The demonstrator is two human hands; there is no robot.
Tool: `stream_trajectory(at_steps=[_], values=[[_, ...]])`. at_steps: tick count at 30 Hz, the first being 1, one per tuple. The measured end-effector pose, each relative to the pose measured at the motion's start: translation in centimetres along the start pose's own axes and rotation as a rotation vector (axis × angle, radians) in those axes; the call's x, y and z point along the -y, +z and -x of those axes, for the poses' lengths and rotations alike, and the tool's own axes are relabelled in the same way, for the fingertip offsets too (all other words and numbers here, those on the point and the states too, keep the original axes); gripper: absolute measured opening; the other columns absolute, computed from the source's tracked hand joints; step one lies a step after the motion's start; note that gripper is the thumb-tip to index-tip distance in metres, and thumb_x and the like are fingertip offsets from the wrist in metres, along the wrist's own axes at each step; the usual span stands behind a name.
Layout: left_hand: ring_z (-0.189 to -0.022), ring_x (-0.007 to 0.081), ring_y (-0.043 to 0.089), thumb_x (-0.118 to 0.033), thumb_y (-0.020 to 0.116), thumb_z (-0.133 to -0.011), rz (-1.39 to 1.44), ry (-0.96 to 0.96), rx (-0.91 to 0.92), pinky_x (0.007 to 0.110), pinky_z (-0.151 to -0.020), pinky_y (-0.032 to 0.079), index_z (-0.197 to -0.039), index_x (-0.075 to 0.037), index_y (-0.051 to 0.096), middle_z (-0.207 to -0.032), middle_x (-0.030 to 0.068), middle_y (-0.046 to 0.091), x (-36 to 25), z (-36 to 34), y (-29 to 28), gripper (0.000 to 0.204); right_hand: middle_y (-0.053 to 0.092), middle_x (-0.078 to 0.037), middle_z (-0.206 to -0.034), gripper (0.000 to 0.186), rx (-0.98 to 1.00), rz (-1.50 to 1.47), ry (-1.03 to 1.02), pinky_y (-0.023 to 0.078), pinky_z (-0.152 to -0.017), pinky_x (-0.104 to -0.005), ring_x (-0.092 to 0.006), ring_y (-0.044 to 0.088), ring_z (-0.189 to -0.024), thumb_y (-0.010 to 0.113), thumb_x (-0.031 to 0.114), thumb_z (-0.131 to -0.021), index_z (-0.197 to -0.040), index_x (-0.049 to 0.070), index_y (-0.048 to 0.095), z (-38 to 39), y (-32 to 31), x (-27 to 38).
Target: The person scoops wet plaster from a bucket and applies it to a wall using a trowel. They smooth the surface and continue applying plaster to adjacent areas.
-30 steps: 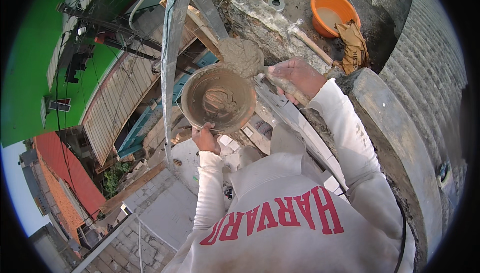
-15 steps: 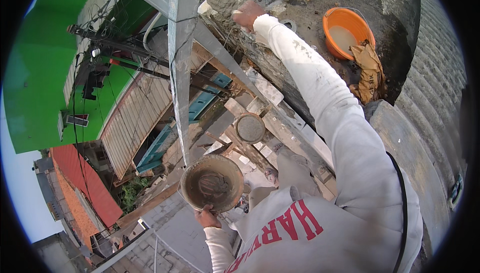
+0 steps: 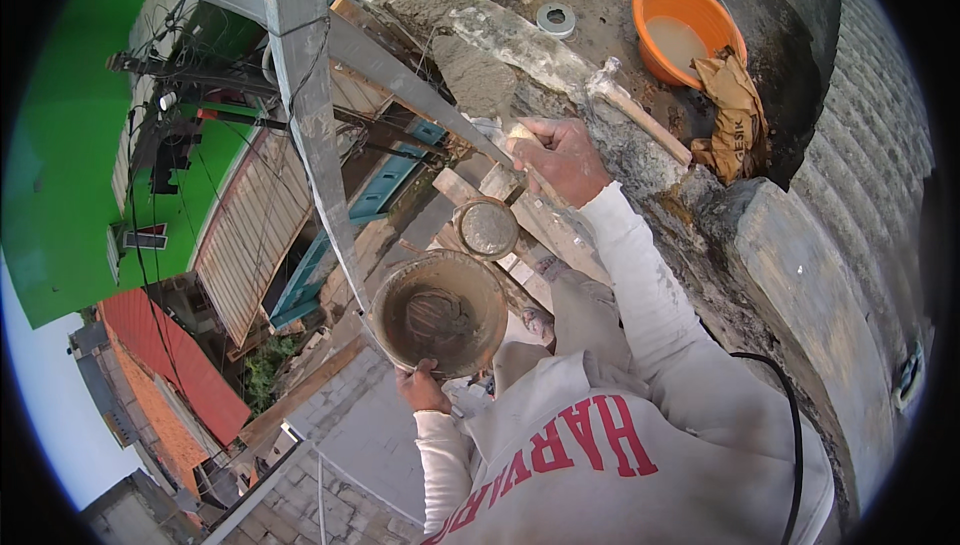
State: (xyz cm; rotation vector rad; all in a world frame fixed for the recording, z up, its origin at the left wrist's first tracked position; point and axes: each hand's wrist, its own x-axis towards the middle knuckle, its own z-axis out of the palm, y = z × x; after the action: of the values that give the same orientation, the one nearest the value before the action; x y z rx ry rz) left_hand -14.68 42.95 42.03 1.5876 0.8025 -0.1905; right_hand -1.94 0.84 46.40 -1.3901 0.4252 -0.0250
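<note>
My left hand (image 3: 424,386) grips the near rim of a round bowl (image 3: 480,350), which is smeared inside with grey-brown mortar and holds a little of it in the bottom. My right hand (image 3: 568,163) is closed round the pale handle of what looks like a trowel (image 3: 519,135). Most of its blade cannot be made out. It is beside the rough wall edge, just nearer than a patch of wet mortar (image 3: 470,73) spread on the wall's side. A hammer (image 3: 650,123) with a wooden handle lies on the wall top, right of that hand.
An orange bucket (image 3: 643,30) of cloudy water stands on the ledge, with a crumpled brown paper bag (image 3: 733,115) against it. A grey ring (image 3: 556,20) lies nearby. Metal beams (image 3: 300,75) cross at left. Below are a mortar-filled bucket (image 3: 487,229), planks and a steep drop.
My right hand has come back from the far end of the wall toward me, uncovering the hammer and the smoothed mortar. The bowl has risen slightly in view, still in my left hand.
</note>
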Motion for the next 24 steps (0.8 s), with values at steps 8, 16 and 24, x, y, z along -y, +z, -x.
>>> stream_trajectory(at_steps=[8,16,24], values=[[-0.077,0.0147,0.066,0.006,0.063,-0.077,-0.296,0.267,0.356,0.028,-0.068,0.053,-0.113,0.002,0.068,-0.097,0.0055,0.072,-1.4,-3.7,8.8,0.037,0.07,-0.021,-0.083,0.021,0.252,0.84,-0.011,0.056,-0.075,-0.0444,-0.0327,0.072,-0.083,0.07,0.021,-0.08,-0.087,0.001,0.074,14.1,1.9,-9.1],[-0.066,0.0105,0.053,0.001,0.066,-0.074,-0.479,0.529,0.517,0.029,-0.064,0.048,-0.12,0.005,0.069,-0.075,0.0017,0.063,-6.4,-1.6,14.7,0.047,0.072,-0.02,-0.088,0.014,0.288,1.246,-0.224,0.056,-0.071,-0.0464,-0.034,0.073,-0.082,0.064,0.015,-0.083,-0.081,0.006,0.075,16.4,5.1,-6.4],[-0.068,0.0111,0.05,0.001,0.065,-0.075,-0.51,0.655,0.543,0.028,-0.067,0.047,-0.135,0.006,0.064,-0.079,0.0036,0.063,-10.2,0.9,14.2,0.061,0.071,-0.02,-0.104,0.022,0.307,1.426,-0.123,0.058,-0.076,-0.0473,-0.0354,0.073,-0.085,0.074,0.02,-0.079,-0.091,0.002,0.074,16.2,4.6,-4.6]])
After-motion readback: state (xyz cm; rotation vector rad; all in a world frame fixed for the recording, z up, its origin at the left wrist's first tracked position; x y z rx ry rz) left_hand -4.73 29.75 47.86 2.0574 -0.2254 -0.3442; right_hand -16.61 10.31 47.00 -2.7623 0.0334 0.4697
